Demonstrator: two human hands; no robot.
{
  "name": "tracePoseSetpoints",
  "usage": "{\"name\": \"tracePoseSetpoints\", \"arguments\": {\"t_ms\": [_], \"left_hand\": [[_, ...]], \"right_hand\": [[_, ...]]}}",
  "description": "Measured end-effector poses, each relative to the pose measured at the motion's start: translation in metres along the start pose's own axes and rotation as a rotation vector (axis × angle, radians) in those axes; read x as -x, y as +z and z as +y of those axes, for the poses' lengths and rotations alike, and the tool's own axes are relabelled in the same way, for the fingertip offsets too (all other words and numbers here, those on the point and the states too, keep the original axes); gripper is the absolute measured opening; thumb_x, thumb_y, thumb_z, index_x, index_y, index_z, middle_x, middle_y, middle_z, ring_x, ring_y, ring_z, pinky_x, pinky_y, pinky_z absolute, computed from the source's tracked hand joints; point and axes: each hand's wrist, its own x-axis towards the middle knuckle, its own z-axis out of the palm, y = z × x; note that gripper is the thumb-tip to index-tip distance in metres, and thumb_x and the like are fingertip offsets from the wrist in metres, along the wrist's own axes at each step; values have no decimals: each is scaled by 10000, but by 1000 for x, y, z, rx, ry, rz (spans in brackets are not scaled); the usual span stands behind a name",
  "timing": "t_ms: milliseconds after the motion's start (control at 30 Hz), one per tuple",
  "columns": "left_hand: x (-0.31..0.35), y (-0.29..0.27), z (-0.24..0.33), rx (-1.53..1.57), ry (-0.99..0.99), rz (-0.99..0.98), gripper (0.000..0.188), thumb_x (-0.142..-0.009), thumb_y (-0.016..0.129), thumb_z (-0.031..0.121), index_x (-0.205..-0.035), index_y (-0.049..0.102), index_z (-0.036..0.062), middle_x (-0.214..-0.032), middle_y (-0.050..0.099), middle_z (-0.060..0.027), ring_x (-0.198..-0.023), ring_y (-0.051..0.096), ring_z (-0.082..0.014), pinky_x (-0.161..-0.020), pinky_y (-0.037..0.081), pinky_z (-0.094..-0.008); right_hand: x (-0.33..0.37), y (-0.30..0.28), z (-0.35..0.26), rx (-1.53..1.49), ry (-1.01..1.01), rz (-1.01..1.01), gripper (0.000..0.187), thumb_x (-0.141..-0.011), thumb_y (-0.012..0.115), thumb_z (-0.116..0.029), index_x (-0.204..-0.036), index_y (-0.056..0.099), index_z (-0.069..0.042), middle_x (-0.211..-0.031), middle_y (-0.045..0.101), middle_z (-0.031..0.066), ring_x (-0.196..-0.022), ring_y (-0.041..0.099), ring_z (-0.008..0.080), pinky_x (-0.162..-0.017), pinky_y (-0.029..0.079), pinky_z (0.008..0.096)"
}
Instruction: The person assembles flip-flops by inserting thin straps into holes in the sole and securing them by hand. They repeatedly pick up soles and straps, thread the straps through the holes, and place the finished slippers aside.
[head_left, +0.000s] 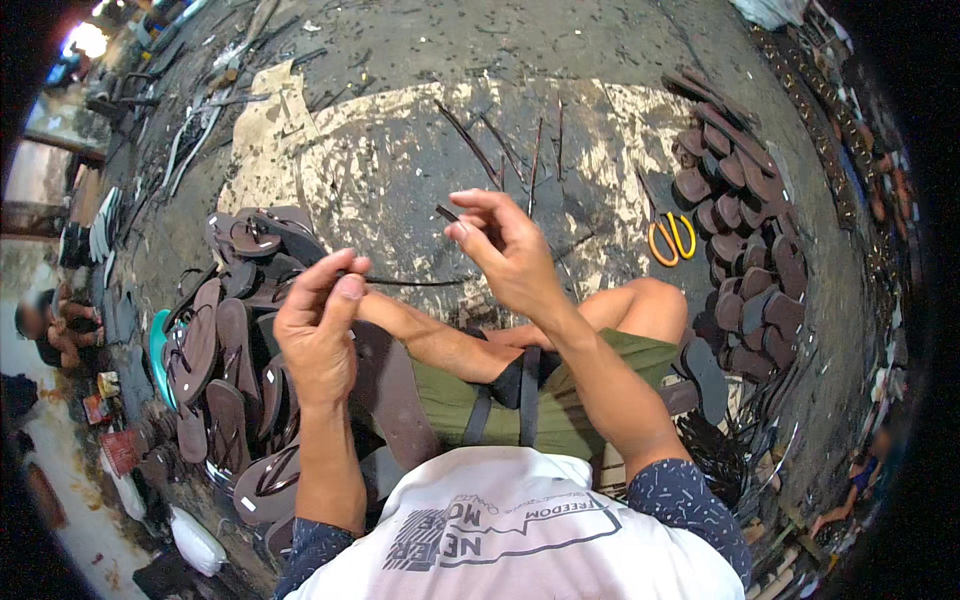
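Observation:
My left hand [322,325] is raised over my crossed legs, its thumb and fingers pinched on a thin dark strip [415,282] that stretches toward the right. My right hand [508,250] is higher and further right. Between its thumb and index finger is the end of a short dark strip [446,213]; whether both are one piece I cannot tell. A brown sandal sole [392,385] lies by my left thigh, below my left wrist. Beyond my hands, several loose dark strips [537,160] are scattered on the floor.
Brown flip-flops [233,340] with dark straps are heaped at the left. Stacked brown soles [755,270] stand at the right, with orange-and-yellow-handled scissors [670,240] beside them. More dark strips [715,445] bunch by my right elbow. A person [65,325] sits at the far left.

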Motion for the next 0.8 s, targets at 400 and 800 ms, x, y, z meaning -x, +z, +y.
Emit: {"name": "tracePoseSetpoints", "arguments": {"t_ms": [400, 800], "left_hand": [[19, 40, 7, 25, 93, -204, 350, -926, 721, -8, -1274, 682, 6, -1115, 680, -45, -1036, 633, -116, -924, 493, -243], [16, 27, 2, -308, 204, -246, 394, -916, 746, 33, -1304, 679, 30, -1171, 666, -58, -1047, 620, -124, -939, 481, -249]], "right_hand": [[40, 8, -67, 278, -570, -11, 323, -829, 789, -27, -1127, 662, -23, -1016, 737, 134, -841, 739, 285, -706, 596, 351], [46, 9, -68, 193, -278, -90, 210, -878, 747, -6, -1082, 701, 9, -1010, 734, 126, -875, 719, 214, -746, 573, 313]]}}
